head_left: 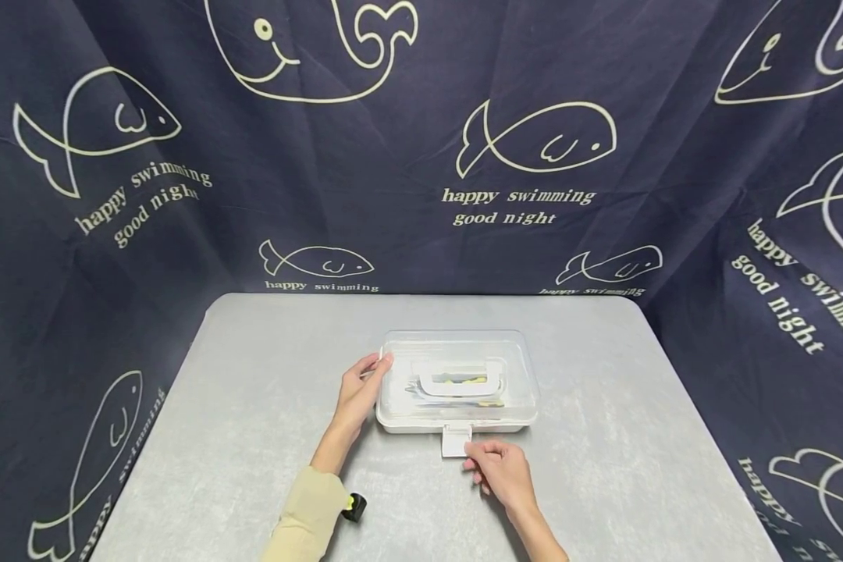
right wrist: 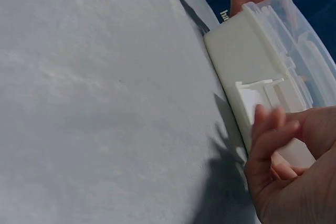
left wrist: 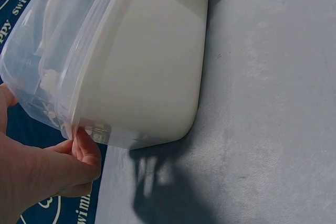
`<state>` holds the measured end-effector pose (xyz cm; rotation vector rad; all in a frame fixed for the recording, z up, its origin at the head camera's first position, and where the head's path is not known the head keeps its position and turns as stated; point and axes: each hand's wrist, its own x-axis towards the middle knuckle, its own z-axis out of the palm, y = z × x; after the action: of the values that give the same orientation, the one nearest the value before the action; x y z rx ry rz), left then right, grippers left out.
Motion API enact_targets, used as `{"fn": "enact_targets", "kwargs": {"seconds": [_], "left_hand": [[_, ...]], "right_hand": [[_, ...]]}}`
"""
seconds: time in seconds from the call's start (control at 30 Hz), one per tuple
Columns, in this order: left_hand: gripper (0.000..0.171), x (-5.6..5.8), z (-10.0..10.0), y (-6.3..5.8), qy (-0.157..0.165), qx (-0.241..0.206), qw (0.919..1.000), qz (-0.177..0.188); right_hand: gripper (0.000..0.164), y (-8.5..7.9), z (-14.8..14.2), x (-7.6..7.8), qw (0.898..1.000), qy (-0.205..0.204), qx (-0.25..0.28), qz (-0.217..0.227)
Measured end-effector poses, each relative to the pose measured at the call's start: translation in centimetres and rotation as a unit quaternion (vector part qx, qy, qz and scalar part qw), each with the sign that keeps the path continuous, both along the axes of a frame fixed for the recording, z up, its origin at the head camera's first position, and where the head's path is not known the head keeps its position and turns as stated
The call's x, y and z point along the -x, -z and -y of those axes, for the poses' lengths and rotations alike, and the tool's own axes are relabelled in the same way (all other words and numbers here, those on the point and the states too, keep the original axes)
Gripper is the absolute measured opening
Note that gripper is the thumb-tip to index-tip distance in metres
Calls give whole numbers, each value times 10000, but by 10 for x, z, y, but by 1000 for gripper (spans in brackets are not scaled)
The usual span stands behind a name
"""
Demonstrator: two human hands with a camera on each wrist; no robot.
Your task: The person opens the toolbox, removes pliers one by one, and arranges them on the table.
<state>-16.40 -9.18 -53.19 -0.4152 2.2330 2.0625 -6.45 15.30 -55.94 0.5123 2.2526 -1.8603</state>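
A storage box with a see-through lid (head_left: 457,343) and a white base (left wrist: 147,51) stands on the table. A white carry handle (head_left: 460,388) lies folded on the lid, and slender items with yellow parts (head_left: 474,380) show through the plastic. My left hand (head_left: 360,394) grips the box's left end, its fingertips at the lid's rim in the left wrist view. At the front, the white latch (head_left: 454,445) is flipped outward. My right hand (head_left: 500,471) pinches the latch's right edge between thumb and fingers; part of the latch is hidden behind that hand in the right wrist view.
The grey table (head_left: 267,359) reaches back to a dark blue curtain (head_left: 421,156) with fish drawings, which also hangs at both sides. A black band device (head_left: 354,507) sits at the left wrist, beside a pale yellow sleeve (head_left: 305,511).
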Motion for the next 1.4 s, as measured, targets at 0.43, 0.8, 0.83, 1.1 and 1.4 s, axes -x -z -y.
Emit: {"fn": "enact_targets", "kwargs": {"seconds": [0.43,0.8,0.83,1.1,1.4], "left_hand": [[70,1,0,0,-50,47,10000,65],[72,1,0,2,-24,-73,10000,21],[73,1,0,2,-27,-79,10000,23],[72,2,-1,0,-37,-68,10000,47],[70,1,-1,3,-72,-16,10000,-52]], "right_hand": [[41,4,-15,13,9884,-1000,997,561],[46,-8,-49,10,9935,-655,744,554],[46,-10,-52,10,9949,-576,649,523],[46,-21,-80,11,9987,-303,-325,231],[67,-19,-89,22,9942,-477,-529,-805]]}}
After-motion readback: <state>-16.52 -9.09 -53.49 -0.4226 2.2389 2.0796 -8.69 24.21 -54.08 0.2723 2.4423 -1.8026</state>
